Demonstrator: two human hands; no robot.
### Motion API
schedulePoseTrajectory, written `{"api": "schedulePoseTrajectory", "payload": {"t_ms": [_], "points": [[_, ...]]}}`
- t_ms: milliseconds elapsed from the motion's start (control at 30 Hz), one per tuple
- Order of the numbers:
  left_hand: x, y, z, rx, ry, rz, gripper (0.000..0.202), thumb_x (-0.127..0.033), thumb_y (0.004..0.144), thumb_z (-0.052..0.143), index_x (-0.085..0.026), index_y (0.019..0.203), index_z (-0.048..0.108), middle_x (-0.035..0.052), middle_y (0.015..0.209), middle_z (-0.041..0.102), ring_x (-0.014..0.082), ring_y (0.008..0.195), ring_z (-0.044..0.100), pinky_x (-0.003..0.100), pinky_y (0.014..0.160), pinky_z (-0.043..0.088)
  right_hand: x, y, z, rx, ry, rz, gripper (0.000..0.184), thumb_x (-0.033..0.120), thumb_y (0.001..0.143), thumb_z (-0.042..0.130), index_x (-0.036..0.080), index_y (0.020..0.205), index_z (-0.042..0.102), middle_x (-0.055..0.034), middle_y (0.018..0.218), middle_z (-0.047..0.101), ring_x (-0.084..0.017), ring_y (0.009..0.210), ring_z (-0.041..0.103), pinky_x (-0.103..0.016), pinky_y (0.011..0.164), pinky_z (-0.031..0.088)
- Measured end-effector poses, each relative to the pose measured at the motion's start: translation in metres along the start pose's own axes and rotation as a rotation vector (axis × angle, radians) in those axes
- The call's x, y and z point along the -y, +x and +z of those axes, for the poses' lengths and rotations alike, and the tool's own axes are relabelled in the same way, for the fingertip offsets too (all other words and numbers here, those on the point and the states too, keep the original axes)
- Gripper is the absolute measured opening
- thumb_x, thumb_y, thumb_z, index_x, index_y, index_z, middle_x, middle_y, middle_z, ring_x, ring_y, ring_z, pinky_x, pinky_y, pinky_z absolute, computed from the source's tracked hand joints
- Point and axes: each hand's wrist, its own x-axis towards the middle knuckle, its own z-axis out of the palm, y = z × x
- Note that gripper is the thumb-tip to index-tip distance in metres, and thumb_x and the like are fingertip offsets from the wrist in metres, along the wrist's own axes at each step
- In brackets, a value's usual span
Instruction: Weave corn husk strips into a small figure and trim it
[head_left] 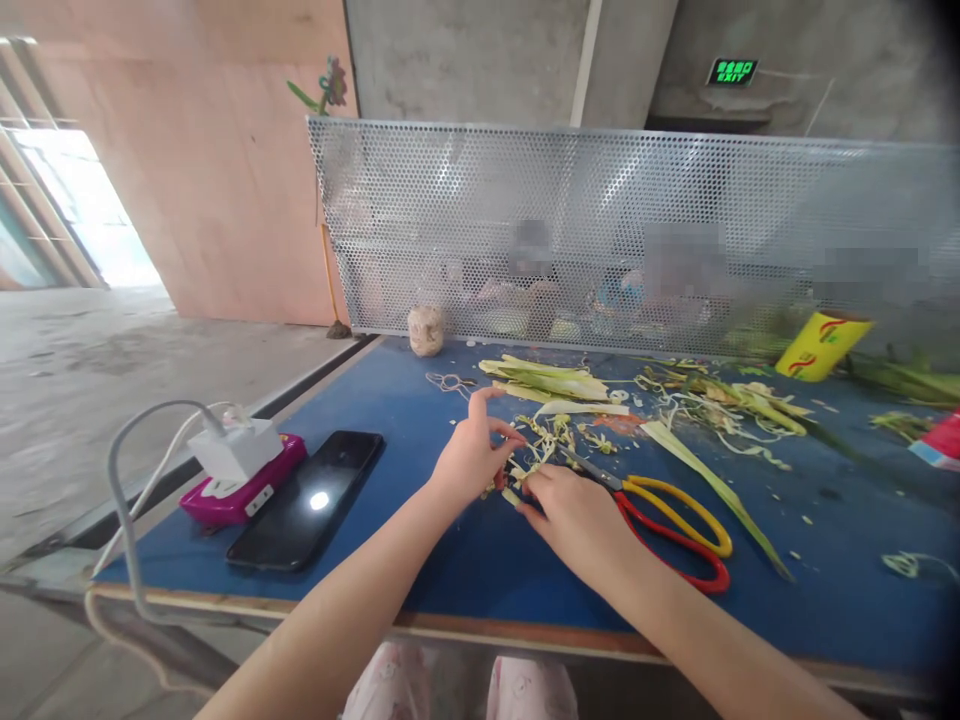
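My left hand [474, 452] and my right hand [571, 510] meet over the blue table [480, 555], both pinching a small woven piece of pale green leaf strip [529, 467]. The left thumb and fingers are pressed on its left end, with the forefinger raised. The right fingers are closed on its near end. Red-and-yellow scissors [671, 520] lie on the table just right of my right hand, blades pointing toward the strips.
A black phone [309, 498] and a pink power bank with a white charger [238, 465] lie at the left. Long green leaves [559, 383] and scraps cover the far side. A yellow cup [821, 345] and a perforated metal screen [630, 225] stand behind; people sit beyond it.
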Motion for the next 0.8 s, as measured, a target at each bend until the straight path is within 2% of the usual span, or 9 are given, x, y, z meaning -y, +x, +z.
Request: {"api": "schedulePoseTrajectory", "payload": {"t_ms": [167, 300, 400, 500, 600, 700, 800], "points": [[-0.001, 0.0, 0.001, -0.032, -0.001, -0.007, 0.05, -0.023, 0.075, 0.057, -0.025, 0.115, 0.027, -0.0007, 0.086, 0.067, 0.0051, 0.032, 0.048, 0.017, 0.035, 0.038, 0.003, 0.004, 0.0, 0.056, -0.054, -0.052, 0.02, 0.005, 0.081, 0.044, 0.015, 0.084, 0.061, -0.0069, 0.088, 0.064, -0.02, 0.087, 0.06, -0.026, 0.067, 0.045], [-0.001, 0.001, -0.002, -0.112, 0.086, 0.006, 0.049, -0.02, 0.076, 0.055, -0.025, 0.116, 0.027, -0.0008, 0.088, 0.068, 0.0057, 0.034, 0.05, 0.018, 0.041, 0.04, -0.007, 0.016, -0.006, 0.12, 0.044, -0.026, 0.018, 0.008, 0.08, 0.046, 0.015, 0.082, 0.062, -0.0076, 0.087, 0.065, -0.02, 0.081, 0.061, -0.025, 0.063, 0.044], [0.001, 0.001, -0.005, -0.208, 0.155, 0.024, 0.048, -0.019, 0.076, 0.053, -0.025, 0.116, 0.027, -0.0027, 0.086, 0.069, 0.0061, 0.034, 0.05, 0.02, 0.046, 0.041, -0.03, 0.034, -0.013, 0.069, 0.26, 0.044, 0.013, 0.015, 0.078, 0.05, 0.018, 0.074, 0.062, -0.0044, 0.079, 0.065, -0.017, 0.07, 0.061, -0.026, 0.062, 0.043], [0.003, 0.002, -0.005, -0.223, 0.206, 0.051, 0.048, -0.021, 0.078, 0.051, -0.024, 0.118, 0.025, -0.0027, 0.087, 0.069, 0.0067, 0.033, 0.049, 0.021, 0.046, 0.041, -0.051, 0.053, -0.016, -0.026, 0.501, 0.089, 0.009, 0.017, 0.076, 0.052, 0.017, 0.073, 0.06, -0.0039, 0.072, 0.065, -0.017, 0.068, 0.061, -0.027, 0.063, 0.045], [0.004, 0.002, -0.002, -0.17, 0.249, 0.089, 0.049, -0.022, 0.079, 0.05, -0.023, 0.12, 0.024, -0.0012, 0.09, 0.07, 0.0071, 0.035, 0.051, 0.021, 0.045, 0.041, -0.059, 0.062, -0.008, 0.036, 0.821, 0.17, 0.005, 0.02, 0.076, 0.052, 0.018, 0.073, 0.056, -0.0028, 0.067, 0.064, -0.016, 0.056, 0.06, -0.027, 0.053, 0.047], [0.004, 0.002, 0.001, -0.156, 0.258, 0.119, 0.05, -0.024, 0.08, 0.05, -0.023, 0.121, 0.023, -0.0009, 0.09, 0.07, 0.0075, 0.037, 0.053, 0.021, 0.045, 0.041, -0.06, 0.062, 0.004, 0.092, 1.163, 0.193, 0.008, 0.024, 0.073, 0.057, 0.018, 0.074, 0.051, -0.0005, 0.064, 0.062, -0.016, 0.056, 0.063, -0.026, 0.046, 0.048], [0.003, 0.003, 0.003, -0.158, 0.251, 0.118, 0.05, -0.023, 0.078, 0.052, -0.023, 0.12, 0.024, -0.0011, 0.089, 0.07, 0.0071, 0.036, 0.051, 0.021, 0.045, 0.041, -0.061, 0.059, 0.01, 0.069, 1.31, 0.192, 0.014, 0.025, 0.068, 0.063, 0.018, 0.071, 0.052, 0.0003, 0.063, 0.062, -0.015, 0.058, 0.063, -0.025, 0.049, 0.05]]}}
